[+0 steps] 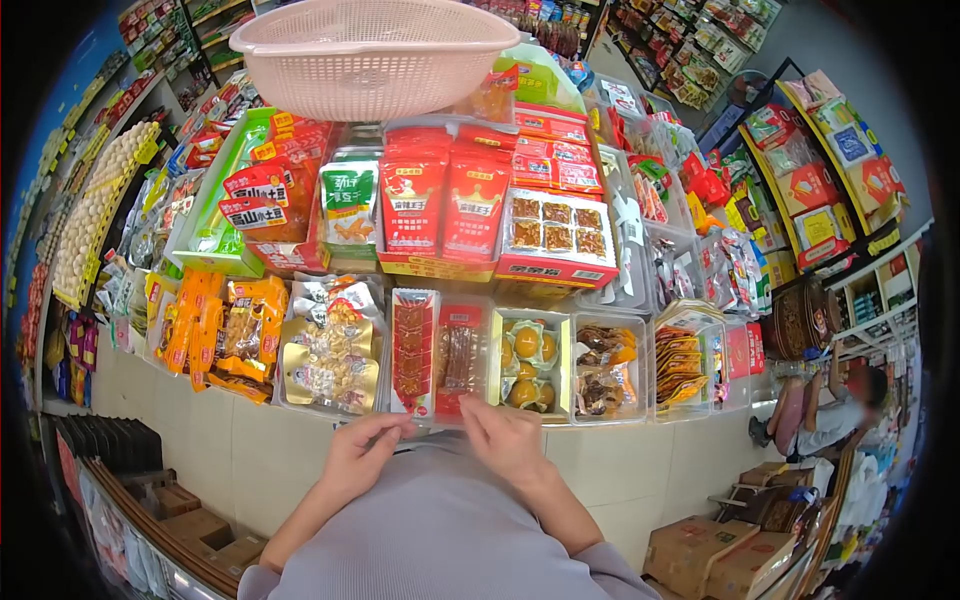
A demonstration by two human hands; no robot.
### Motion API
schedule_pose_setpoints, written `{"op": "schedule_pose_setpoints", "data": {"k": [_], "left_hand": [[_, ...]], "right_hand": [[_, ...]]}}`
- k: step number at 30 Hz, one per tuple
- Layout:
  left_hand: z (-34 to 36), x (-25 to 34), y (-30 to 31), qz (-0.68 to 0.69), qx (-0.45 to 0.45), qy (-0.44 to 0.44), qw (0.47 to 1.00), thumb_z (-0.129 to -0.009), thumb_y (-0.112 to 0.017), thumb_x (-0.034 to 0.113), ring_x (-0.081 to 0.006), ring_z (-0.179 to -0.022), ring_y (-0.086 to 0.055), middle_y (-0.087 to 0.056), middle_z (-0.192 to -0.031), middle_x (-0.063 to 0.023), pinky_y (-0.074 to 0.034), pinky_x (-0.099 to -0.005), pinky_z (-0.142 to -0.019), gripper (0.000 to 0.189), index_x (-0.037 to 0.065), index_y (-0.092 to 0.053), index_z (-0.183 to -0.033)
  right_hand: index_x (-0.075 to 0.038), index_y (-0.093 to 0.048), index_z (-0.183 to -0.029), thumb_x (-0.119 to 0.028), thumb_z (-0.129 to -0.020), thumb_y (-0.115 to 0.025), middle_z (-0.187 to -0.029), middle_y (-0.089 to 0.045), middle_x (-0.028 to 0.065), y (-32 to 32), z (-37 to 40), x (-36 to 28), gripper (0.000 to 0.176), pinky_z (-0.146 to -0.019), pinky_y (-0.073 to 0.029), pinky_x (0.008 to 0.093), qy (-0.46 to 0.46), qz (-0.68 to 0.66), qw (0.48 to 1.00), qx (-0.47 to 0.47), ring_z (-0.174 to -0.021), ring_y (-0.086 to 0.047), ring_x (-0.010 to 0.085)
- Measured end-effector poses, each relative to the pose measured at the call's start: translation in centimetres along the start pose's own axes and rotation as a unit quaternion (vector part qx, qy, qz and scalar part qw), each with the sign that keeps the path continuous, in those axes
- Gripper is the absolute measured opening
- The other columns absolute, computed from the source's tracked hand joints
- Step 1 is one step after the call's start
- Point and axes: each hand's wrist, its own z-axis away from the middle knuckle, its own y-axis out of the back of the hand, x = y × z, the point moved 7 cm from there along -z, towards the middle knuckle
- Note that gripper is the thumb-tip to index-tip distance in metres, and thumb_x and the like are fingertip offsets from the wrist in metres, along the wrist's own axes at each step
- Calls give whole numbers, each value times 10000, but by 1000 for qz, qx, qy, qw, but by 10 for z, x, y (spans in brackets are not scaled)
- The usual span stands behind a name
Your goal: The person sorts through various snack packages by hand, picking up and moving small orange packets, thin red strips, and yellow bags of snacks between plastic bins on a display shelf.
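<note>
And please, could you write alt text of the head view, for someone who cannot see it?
Left hand and right hand, both bare, are close together by red packs, at the front of many packaged snacks in a shop. A pink basket sits at the back.

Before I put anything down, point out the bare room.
Two patches of floor are bare: one between the orange packets, left forearm and cardboard boxes; one between the right forearm, clear bins and the boxes at right. Above, it is crowded: bins stand side by side, red packets behind, a long red pack by the right hand.
</note>
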Motion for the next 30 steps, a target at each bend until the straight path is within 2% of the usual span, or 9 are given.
{"op": "schedule_pose_setpoints", "data": {"k": [14,20,23,26,30], "left_hand": [[-8,9,-8,-23,-42,-31,998,-1001,-559,10,-165,-976,-696,-739,-1051,-102,-539,-289,-876,246,-1,-683,-1214],[-11,13,-8,-22,-40,-23,999,-1006,-556,14,-162,-975,-693,-736,-1048,-102,-538,-289,-875,242,-1,-681,-1213],[-10,10,-6,-18,-36,-29,999,-1008,-552,15,-161,-972,-693,-735,-1046,-103,-538,-290,-873,236,-4,-682,-1204],[-11,10,-4,4,-31,-19,999,-1006,-551,12,-166,-973,-696,-736,-1039,-104,-539,-291,-869,232,-6,-684,-1196],[-13,10,-2,-11,-25,-24,999,-1000,-562,20,-173,-965,-702,-739,-1023,-103,-539,-294,-862,226,-1,-688,-1187]], "right_hand": [[-67,-725,-972,-63,-843,-753,-608,-645,58,14,6,13,131,-457,-461,319,-9,20,998,52,-476,-605,190],[-67,-727,-981,-62,-841,-746,-602,-638,60,17,-2,13,141,-458,-462,320,-1,18,999,49,-472,-602,191],[-72,-729,-985,-69,-838,-743,-586,-618,62,20,-4,21,148,-461,-462,322,-11,58,998,16,-468,-596,196],[-49,-744,-933,-21,-813,-749,-583,-620,89,32,-16,23,123,-467,-477,322,-6,81,997,17,-464,-608,204],[-47,-737,-938,-13,-819,-745,-580,-613,90,47,-26,29,124,-460,-463,324,5,93,995,40,-461,-599,210]]}}
